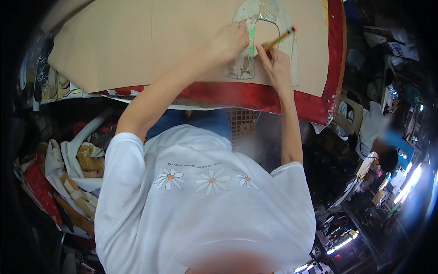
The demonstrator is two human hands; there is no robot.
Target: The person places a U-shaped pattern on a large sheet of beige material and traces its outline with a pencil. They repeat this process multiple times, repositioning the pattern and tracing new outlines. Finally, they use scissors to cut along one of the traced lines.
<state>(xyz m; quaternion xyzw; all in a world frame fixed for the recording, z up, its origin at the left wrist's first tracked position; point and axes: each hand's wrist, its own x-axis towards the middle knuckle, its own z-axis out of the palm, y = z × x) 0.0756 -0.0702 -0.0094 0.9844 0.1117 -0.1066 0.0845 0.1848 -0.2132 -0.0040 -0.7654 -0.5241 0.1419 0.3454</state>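
Presently the pale arch-shaped template (269,27), a worn flat piece with a U-shaped cutout open toward the person, lies flat on the tan sheet (146,41) that covers most of the red-edged table (255,97), over toward the sheet's right end. Its long axis runs away from the person, the two legs pointing back toward the body and the curved top at the far side. Left hand (232,42) rests on the left leg of the template, fingers curled and pressed down on it, holding it against the sheet. Right hand (276,66) sits at the lower inner part of the cutout, between the two legs, fingers pinched together round a yellow pencil (279,40). The pencil slants up and to the right, its reddish end well clear of the fingers; the writing tip is hidden behind the fingers, so contact with the sheet cannot be told, though it appears to lie at the inner edge of the left leg. The uncovered inner edge runs away from the right hand, up the cutout and round the arch, and the right hand is the nearer to it. Both forearms reach forward over the table edge. Off the table's left end lies a heap of cloth and leather scraps (75,178).
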